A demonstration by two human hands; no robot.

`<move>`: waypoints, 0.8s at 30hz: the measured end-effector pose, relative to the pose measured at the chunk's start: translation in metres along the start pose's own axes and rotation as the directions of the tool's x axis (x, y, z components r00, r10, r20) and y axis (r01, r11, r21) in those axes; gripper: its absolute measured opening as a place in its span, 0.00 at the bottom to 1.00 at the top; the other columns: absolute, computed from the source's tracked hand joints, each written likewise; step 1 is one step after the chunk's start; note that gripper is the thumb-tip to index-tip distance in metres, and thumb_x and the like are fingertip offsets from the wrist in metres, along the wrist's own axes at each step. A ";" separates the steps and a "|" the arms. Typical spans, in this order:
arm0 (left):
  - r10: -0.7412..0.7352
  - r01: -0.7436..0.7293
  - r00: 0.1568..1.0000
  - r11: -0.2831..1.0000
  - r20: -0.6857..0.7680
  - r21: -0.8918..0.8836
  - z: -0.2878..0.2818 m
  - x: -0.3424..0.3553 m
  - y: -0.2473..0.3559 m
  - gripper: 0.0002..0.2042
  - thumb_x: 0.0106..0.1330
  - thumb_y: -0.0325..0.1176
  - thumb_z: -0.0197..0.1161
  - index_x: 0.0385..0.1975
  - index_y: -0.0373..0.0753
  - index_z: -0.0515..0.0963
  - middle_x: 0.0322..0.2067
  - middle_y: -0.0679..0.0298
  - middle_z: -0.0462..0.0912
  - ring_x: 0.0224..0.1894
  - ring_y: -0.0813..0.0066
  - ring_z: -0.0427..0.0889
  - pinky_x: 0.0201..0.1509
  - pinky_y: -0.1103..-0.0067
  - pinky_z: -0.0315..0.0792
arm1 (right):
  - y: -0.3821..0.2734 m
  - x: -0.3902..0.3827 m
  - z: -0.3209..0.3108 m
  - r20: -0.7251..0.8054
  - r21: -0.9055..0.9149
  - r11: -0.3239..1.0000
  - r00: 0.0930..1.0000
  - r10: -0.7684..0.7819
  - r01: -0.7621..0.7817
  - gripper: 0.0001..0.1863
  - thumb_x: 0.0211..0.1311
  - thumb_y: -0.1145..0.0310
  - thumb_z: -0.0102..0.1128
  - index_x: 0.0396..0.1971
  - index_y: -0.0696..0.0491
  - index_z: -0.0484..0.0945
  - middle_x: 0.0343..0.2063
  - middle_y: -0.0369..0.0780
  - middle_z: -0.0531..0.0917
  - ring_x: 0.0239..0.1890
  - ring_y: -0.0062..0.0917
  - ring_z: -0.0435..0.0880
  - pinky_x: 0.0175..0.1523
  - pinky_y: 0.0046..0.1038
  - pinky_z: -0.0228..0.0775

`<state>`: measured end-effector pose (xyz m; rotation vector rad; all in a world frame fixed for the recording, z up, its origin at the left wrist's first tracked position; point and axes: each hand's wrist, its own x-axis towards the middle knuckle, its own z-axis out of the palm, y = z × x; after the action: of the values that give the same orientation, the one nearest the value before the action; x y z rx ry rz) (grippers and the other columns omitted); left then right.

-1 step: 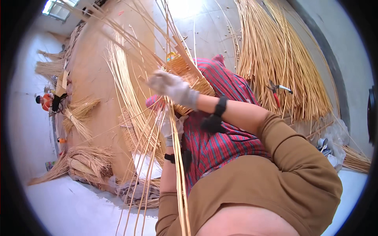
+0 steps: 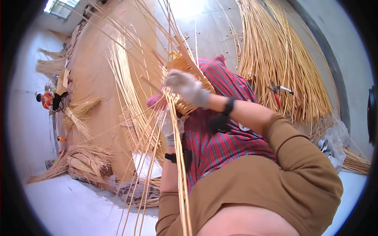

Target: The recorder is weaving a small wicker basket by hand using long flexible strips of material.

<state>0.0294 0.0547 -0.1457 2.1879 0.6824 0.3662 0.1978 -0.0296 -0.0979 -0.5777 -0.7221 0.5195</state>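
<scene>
A partly woven wicker basket [image 2: 189, 67] with long loose rods [image 2: 177, 153] fanning out lies on red-striped cloth [image 2: 212, 143] over my lap. My gloved right hand [image 2: 185, 88] is over the basket's front, fingers curled and slightly blurred; what they hold, if anything, is unclear. My gloved left hand [image 2: 171, 129] is lower, behind the hanging rods and against the basket's underside, its fingers mostly hidden.
Long rod bundles lie right [image 2: 295, 70] and left [image 2: 124, 70], with red-and-white-handled shears [image 2: 279, 94] on the right pile. Straw bundles [image 2: 90, 163] line the left. A person in orange [image 2: 46, 100] works by the far left wall. A plastic bag [image 2: 334, 129] sits right.
My right hand has moved rightward along the basket. The rods around it have shifted slightly. My left hand stays in about the same place.
</scene>
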 end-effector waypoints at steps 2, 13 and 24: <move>0.191 -0.159 0.978 0.945 -0.086 0.286 -0.039 -0.011 -0.005 0.53 0.46 0.49 0.82 0.72 0.35 0.60 0.66 0.45 0.70 0.66 0.45 0.72 0.70 0.59 0.66 | -0.034 -0.024 0.000 -0.062 -0.243 0.945 0.976 0.210 -0.219 0.21 0.79 0.49 0.48 0.45 0.54 0.76 0.37 0.35 0.82 0.39 0.22 0.83 0.46 0.26 0.78; 0.479 0.005 0.839 0.467 -0.258 0.884 0.022 0.013 0.060 0.22 0.75 0.32 0.56 0.64 0.25 0.70 0.57 0.48 0.81 0.59 0.66 0.82 0.61 0.71 0.75 | -0.078 -0.081 -0.030 0.016 -0.371 0.863 0.927 0.375 -0.342 0.15 0.80 0.61 0.48 0.47 0.56 0.78 0.48 0.40 0.83 0.54 0.26 0.83 0.61 0.30 0.76; -0.323 0.265 0.946 0.729 0.024 -0.631 0.017 0.033 0.080 0.08 0.79 0.35 0.52 0.46 0.44 0.61 0.24 0.64 0.72 0.11 0.78 0.73 0.09 0.82 0.66 | -0.072 -0.002 -0.030 -0.187 -0.664 0.729 0.981 0.056 -0.168 0.14 0.66 0.76 0.66 0.50 0.57 0.79 0.41 0.37 0.87 0.42 0.18 0.84 0.47 0.22 0.78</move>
<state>0.0919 0.0203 -0.0942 1.4008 0.8045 0.4481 0.2358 -0.0917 -0.0709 -1.3497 -0.7223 0.3002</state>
